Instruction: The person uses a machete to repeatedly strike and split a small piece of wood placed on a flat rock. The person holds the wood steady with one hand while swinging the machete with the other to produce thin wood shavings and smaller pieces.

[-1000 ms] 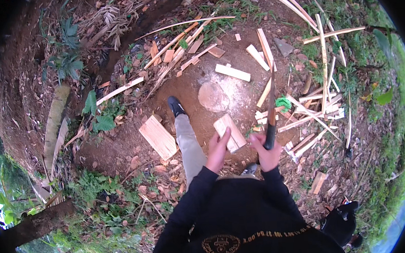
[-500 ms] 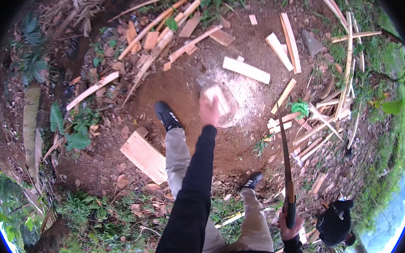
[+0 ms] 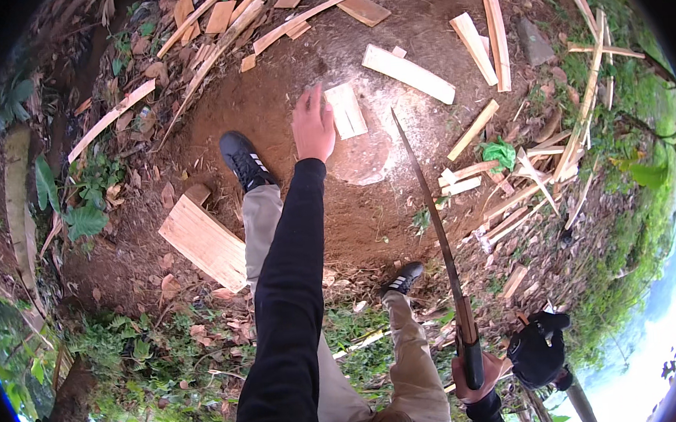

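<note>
My left hand [image 3: 314, 126] is reached out over the ground, fingers extended, at the left side of a short pale wood block [image 3: 347, 111]. Whether its thumb side touches the block is hard to tell. The block is on a round chopping stump [image 3: 362, 162] ringed with pale sawdust and chips. Closed around the dark handle at the lower right, my right hand [image 3: 475, 375] grips a machete [image 3: 440, 231]. Its long dark blade slants up and left, with the tip near the stump's right edge.
A wide board [image 3: 205, 242] lies left of my left shoe [image 3: 245, 159]. Beyond the stump is a pale plank [image 3: 408, 74]. Split strips [image 3: 535, 174] and a green plastic scrap [image 3: 498, 153] lie to the right. A black cap-like shape [image 3: 540, 350] is beside my right hand.
My left hand has moved off the block to its left, fingers now extended. The machete has swung left, its tip now nearer the stump. The whole view has shifted.
</note>
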Tool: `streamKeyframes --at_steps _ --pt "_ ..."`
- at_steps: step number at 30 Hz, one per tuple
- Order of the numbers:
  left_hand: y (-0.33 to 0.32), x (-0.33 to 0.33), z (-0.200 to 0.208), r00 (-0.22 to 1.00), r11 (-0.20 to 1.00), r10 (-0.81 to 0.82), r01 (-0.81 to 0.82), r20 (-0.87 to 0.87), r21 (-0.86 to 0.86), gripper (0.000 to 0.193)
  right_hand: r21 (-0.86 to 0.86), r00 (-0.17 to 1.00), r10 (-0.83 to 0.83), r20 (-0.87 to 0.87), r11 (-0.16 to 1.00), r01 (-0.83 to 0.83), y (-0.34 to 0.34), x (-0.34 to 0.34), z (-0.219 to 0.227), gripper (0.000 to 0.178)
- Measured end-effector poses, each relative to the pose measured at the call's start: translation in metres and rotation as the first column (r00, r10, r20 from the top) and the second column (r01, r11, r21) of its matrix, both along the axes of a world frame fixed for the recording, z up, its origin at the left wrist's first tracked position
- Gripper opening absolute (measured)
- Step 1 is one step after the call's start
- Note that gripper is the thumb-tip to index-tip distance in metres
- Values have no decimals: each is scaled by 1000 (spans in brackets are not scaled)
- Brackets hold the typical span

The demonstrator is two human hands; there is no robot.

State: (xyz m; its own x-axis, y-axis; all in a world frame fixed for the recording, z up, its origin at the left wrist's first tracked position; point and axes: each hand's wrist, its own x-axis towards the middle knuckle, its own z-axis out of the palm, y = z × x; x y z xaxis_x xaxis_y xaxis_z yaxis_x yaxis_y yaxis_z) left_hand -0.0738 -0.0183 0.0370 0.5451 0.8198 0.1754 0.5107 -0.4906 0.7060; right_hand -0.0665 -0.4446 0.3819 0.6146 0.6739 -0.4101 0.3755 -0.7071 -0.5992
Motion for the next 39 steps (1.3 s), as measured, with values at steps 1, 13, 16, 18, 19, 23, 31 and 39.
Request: streamKeyframes --at_steps 1,13,16,18,19,23,31,39 --pt "1 7 8 995 988 -86 91 -43 128 53 -6 1000 -25 -2 1000 25 3 0 1 15" --pt "-16 -19 9 890 1000 20 -26 -456 -7 68 54 971 -227 -79 971 231 -9 -13 -14 19" --pt "-24 -14 -5 959 996 50 -68 -277 -55 62 57 991 -130 -28 990 131 3 -2 -5 17" --pt "-26 -9 -6 995 998 64 -65 -82 -6 54 67 998 -59 -15 996 60 5 3 -6 14" --pt "-26 -4 -7 998 994 57 -58 -12 -96 51 79 999 -37 -24 996 39 6 5 -8 12" --pt "-22 11 -10 962 938 223 -168 155 -303 34 86 997 80 -4 993 -79 26 12 -25 11" --pt "-41 31 -20 870 868 485 -491 -94 -68 42 336 993 104 -61 939 -78 86 29 -96 7" --pt "-48 51 -31 794 786 600 -607 -96 -118 46 317 992 123 -22 942 -110 112 45 -151 5"
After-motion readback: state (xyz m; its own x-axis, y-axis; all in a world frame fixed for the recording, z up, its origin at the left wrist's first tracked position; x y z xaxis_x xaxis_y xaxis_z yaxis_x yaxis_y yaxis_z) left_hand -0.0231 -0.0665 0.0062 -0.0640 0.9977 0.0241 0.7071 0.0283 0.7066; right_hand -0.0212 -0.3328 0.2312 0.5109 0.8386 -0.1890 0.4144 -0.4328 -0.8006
